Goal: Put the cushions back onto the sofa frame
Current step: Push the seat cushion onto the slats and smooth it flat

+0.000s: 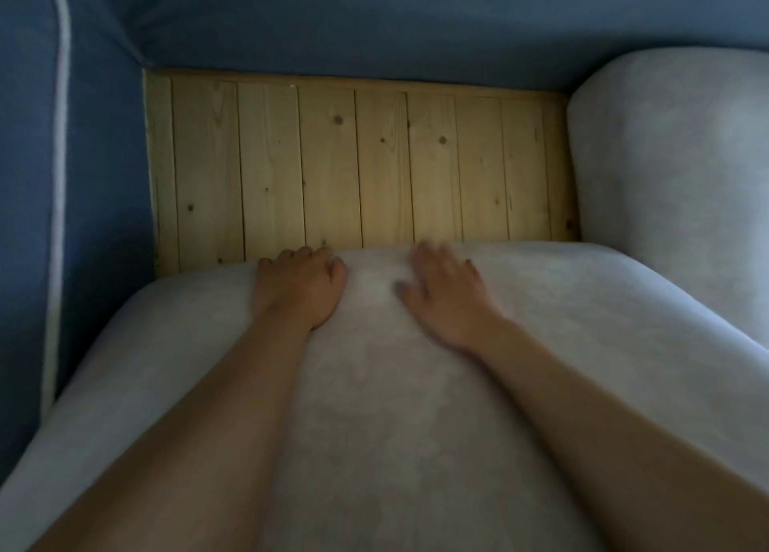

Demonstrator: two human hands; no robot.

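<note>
Blue upholstered sofa frame (pixel 374 19) all around: backrest far beyond the fingertips, armrest with pale piping (pixel 62 135) off to the left of the left hand. Bare pine slat base (pixel 358 160) directly ahead of the fingertips, uncovered from there to the backrest. Already seated to the right of the right hand, one pale grey cushion (pixel 674 169), butted against the backrest.

Under both palms, a second pale grey seat cushion (pixel 374 406), roughly halfway onto the slats, its far edge right at the fingertips. Left hand (pixel 300 289) pressed on top with fingers curled together over that far edge. Right hand (pixel 447 298) laid flat just beside it, fingers (pixel 428 256) spread slightly apart, motion-blurred; nothing clamped, only pressing.

Probably mid-slide, with about half the travel left. Best done by pushing straight toward the backrest with even pressure from both palms, keeping the cushion square between armrest and neighbouring cushion so neither corner snags. Worth pulling the curled left fingers clear before the far edge meets the backrest, then patting the top flat.
</note>
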